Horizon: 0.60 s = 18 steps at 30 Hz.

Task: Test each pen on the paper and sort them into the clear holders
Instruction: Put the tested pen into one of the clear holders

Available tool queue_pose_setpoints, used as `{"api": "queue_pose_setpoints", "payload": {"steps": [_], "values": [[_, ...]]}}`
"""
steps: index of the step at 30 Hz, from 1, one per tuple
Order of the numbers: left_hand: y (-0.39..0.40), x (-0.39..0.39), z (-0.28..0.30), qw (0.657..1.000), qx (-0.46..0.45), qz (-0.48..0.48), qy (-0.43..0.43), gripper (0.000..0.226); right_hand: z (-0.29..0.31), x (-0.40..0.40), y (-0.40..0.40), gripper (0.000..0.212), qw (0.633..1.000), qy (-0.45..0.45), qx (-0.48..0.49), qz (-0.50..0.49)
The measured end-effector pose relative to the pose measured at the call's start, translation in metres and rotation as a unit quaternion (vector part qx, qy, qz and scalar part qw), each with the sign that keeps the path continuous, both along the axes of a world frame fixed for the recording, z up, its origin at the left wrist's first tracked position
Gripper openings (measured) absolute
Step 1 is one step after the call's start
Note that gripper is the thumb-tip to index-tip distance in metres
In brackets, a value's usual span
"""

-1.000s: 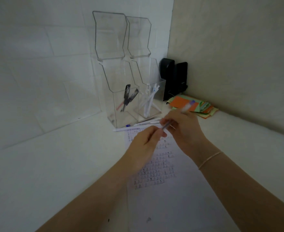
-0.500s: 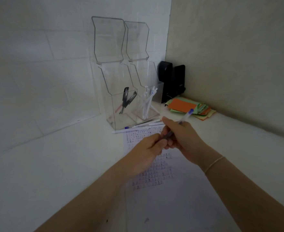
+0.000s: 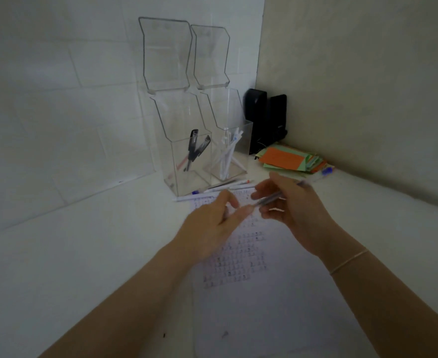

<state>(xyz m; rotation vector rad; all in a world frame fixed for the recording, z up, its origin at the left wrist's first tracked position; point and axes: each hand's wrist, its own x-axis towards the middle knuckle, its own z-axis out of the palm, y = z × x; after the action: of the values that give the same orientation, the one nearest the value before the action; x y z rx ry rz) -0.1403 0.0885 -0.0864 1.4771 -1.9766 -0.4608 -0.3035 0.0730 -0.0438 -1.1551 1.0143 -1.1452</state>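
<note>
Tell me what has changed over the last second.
The left hand has pulled leftward off the pen, apparently pinching its cap, though blur hides it. The right hand still grips the pen, now lying flatter, with a blue cap now visible by the coloured paper stack. Both clear holders, the loose pens before them and the paper stayed put.

white counter [image 3: 83, 254] carries: two clear holders [image 3: 187, 164] at the back, loose pens [image 3: 212, 191] before them, marked paper [image 3: 251, 293], coloured paper stack [image 3: 290, 158], black objects [image 3: 264, 120] in the corner.
</note>
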Motion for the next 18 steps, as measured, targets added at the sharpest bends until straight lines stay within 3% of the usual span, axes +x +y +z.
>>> {"api": "queue_pose_setpoints", "payload": {"steps": [3, 5, 8, 13, 18], "values": [[-0.006, 0.014, -0.009, 0.988, -0.048, 0.070, -0.128, 0.036, 0.003, -0.004, 0.011, 0.019, 1.000, -0.014, -0.009, -0.008], [-0.009, 0.018, -0.016, 0.984, -0.052, 0.063, -0.158, 0.041, -0.001, -0.004, 0.020, 0.009, 0.999, 0.041, -0.011, 0.008], [-0.007, 0.013, -0.021, 0.978, -0.073, 0.045, -0.190, 0.052, -0.012, -0.003, 0.036, 0.016, 0.993, 0.116, -0.016, 0.013], [-0.004, 0.007, -0.022, 0.969, -0.065, 0.048, -0.232, 0.060, -0.030, 0.001, 0.044, 0.028, 0.996, 0.085, 0.022, -0.009], [-0.007, 0.009, -0.024, 0.966, -0.079, 0.057, -0.240, 0.061, -0.053, 0.006, 0.047, 0.032, 0.971, 0.210, -0.055, -0.098]]}}
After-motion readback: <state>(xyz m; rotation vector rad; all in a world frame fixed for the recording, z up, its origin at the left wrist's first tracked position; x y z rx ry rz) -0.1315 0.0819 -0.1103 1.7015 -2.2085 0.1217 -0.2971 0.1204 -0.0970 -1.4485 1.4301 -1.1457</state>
